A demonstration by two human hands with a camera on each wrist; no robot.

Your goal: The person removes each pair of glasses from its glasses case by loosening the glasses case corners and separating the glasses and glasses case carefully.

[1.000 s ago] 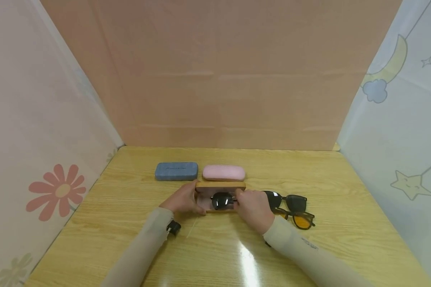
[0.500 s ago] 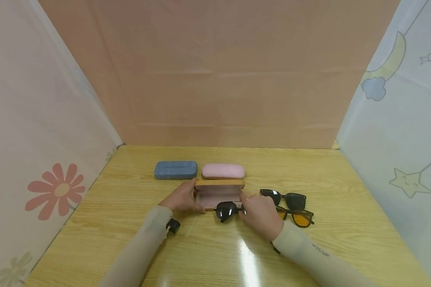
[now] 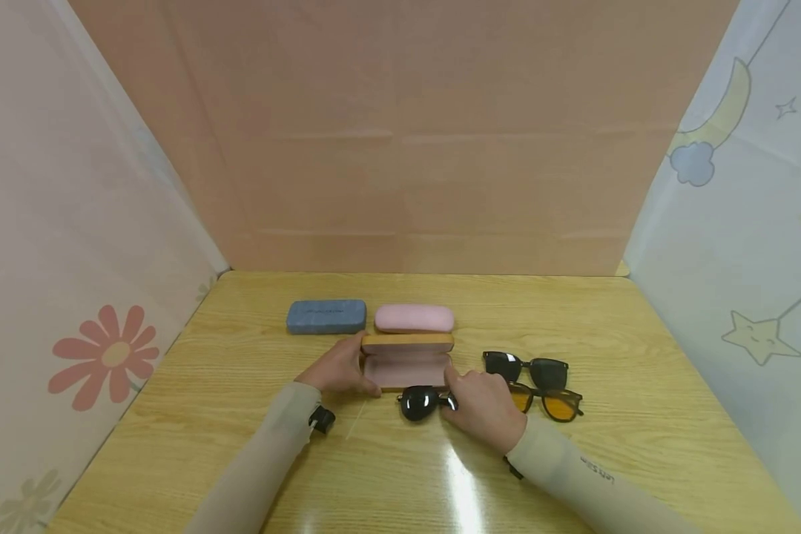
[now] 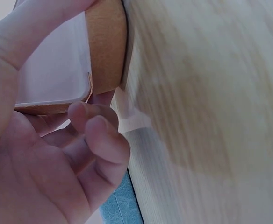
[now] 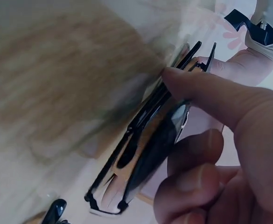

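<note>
An opened glasses case (image 3: 407, 371), brown outside with a pale pink lining, lies mid-table with its lid raised at the back. My left hand (image 3: 337, 368) holds its left end, the thumb at the front and the fingers behind; the left wrist view shows the brown case (image 4: 107, 46) corner in that grip. Just in front of the case are black sunglasses (image 3: 418, 404), pinched at the right side by my right hand (image 3: 486, 408). In the right wrist view, thumb and fingers pinch the sunglasses (image 5: 150, 149), temples folded. Whether they touch the table I cannot tell.
Behind the case lie a blue glasses case (image 3: 327, 317) and a pink glasses case (image 3: 414, 318), both closed. Dark sunglasses (image 3: 549, 373) and orange-lensed glasses (image 3: 561, 408) lie right of my right hand. Fabric walls (image 3: 400, 148) border the wooden table (image 3: 254, 326).
My right hand has drawn the sunglasses from inside the brown case toward me, over its front edge. My left hand has kept its grip on the case.
</note>
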